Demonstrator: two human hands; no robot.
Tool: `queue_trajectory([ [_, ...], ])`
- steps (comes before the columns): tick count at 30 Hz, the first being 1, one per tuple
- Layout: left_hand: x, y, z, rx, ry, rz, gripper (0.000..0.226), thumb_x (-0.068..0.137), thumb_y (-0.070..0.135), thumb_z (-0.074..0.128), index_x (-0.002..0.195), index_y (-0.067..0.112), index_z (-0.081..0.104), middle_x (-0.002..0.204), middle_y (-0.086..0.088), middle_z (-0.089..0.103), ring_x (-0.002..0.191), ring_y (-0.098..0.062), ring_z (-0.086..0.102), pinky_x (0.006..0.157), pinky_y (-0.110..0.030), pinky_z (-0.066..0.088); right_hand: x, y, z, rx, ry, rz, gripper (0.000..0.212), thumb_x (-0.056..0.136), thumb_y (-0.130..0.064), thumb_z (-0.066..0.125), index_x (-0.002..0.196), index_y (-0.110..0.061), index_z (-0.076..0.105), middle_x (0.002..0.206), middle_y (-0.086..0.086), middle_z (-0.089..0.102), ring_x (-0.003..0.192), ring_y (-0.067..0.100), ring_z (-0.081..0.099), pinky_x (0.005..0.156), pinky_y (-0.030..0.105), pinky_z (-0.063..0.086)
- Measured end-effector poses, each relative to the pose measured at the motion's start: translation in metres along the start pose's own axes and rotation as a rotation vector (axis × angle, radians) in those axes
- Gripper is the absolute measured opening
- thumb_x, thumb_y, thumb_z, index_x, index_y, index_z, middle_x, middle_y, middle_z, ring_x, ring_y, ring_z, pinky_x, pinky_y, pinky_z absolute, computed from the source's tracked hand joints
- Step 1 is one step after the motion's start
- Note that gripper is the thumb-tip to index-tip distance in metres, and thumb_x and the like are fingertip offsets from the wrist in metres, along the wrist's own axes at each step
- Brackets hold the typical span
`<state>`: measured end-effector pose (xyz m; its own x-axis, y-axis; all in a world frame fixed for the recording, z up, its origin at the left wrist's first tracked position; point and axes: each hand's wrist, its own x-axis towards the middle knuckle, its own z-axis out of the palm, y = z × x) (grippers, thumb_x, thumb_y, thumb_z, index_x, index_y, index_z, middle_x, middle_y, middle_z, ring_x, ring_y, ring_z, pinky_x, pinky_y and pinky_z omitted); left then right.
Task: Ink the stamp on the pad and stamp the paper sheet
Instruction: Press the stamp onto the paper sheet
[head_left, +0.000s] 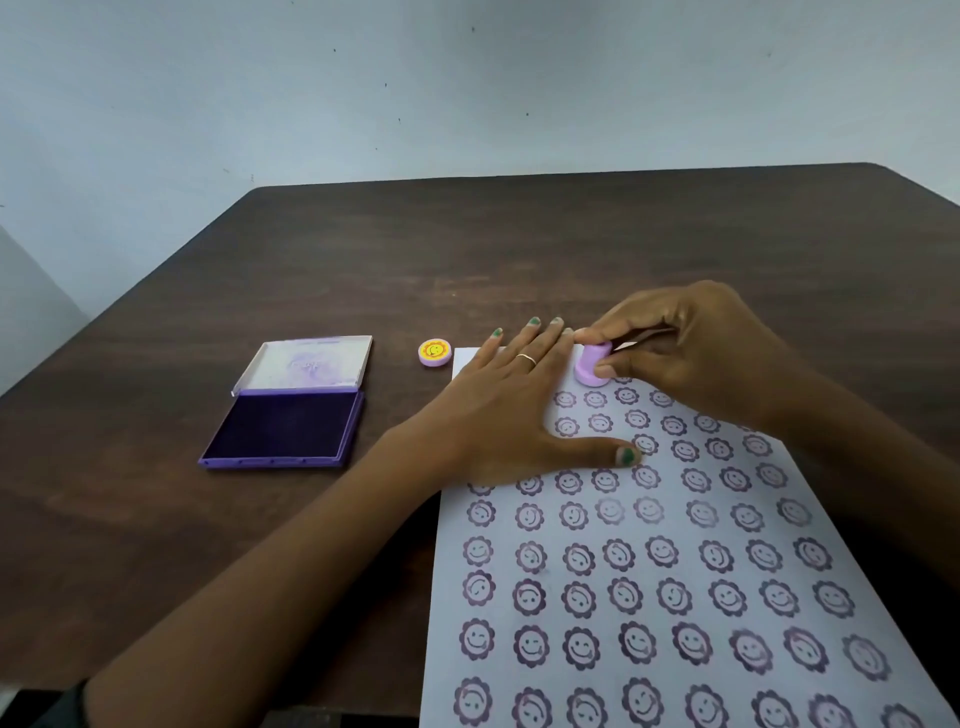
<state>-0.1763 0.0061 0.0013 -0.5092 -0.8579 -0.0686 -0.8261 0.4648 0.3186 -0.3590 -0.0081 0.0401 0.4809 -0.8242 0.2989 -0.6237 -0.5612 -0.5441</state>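
The right hand (691, 353) pinches the purple stamp (592, 364) on the paper sheet (675, 545), hiding its top corner, while the left hand (514, 410) lies flat and open.

No words, brands or numbers can be read anywhere. The only signs are pictures: the paper (649, 597) carries rows of purple smiling faces in flower outlines, running from just under the left hand's (511, 410) thumb toward the near edge, with more below the right hand's (691, 358) fingers around the stamp (592, 364). A small round cap (434, 353), just beyond the left fingertips, shows a yellow smiling face. The ink pad's (283, 428) raised lid bears faint print, too blurred to read.
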Motion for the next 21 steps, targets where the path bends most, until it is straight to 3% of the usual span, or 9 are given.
queue_trajectory([
  [7, 0.0, 0.0008, 0.0003, 0.001, -0.011, 0.005, 0.108, 0.073, 0.078, 0.042, 0.148, 0.02, -0.009, 0.159, 0.004, -0.01, 0.143, -0.007, -0.014, 0.112, -0.027, -0.015, 0.0004, -0.0017, 0.0003, -0.026, -0.01, -0.001, 0.029, 0.074, -0.009, 0.07, 0.102, -0.015, 0.067, 0.095, -0.009, 0.064, 0.083, -0.004, 0.059, 0.074, 0.003, 0.046],
  [12, 0.001, -0.0002, -0.0006, 0.003, -0.013, 0.005, 0.11, 0.072, 0.079, 0.042, 0.149, 0.019, -0.007, 0.16, 0.004, -0.01, 0.144, -0.007, -0.014, 0.114, -0.03, -0.014, 0.0, -0.0044, -0.0006, -0.047, -0.008, -0.007, 0.026, 0.074, -0.01, 0.07, 0.099, -0.014, 0.069, 0.097, -0.003, 0.069, 0.087, 0.005, 0.064, 0.075, 0.013, 0.05],
  [21, 0.001, 0.0011, -0.0006, 0.008, -0.007, 0.011, 0.109, 0.072, 0.079, 0.042, 0.15, 0.019, -0.005, 0.16, 0.003, -0.008, 0.145, -0.009, -0.013, 0.115, -0.031, -0.013, 0.0036, -0.0063, 0.0011, -0.071, -0.012, 0.031, 0.025, 0.069, -0.009, 0.074, 0.094, -0.013, 0.07, 0.087, -0.01, 0.062, 0.073, -0.007, 0.056, 0.071, -0.003, 0.042],
])
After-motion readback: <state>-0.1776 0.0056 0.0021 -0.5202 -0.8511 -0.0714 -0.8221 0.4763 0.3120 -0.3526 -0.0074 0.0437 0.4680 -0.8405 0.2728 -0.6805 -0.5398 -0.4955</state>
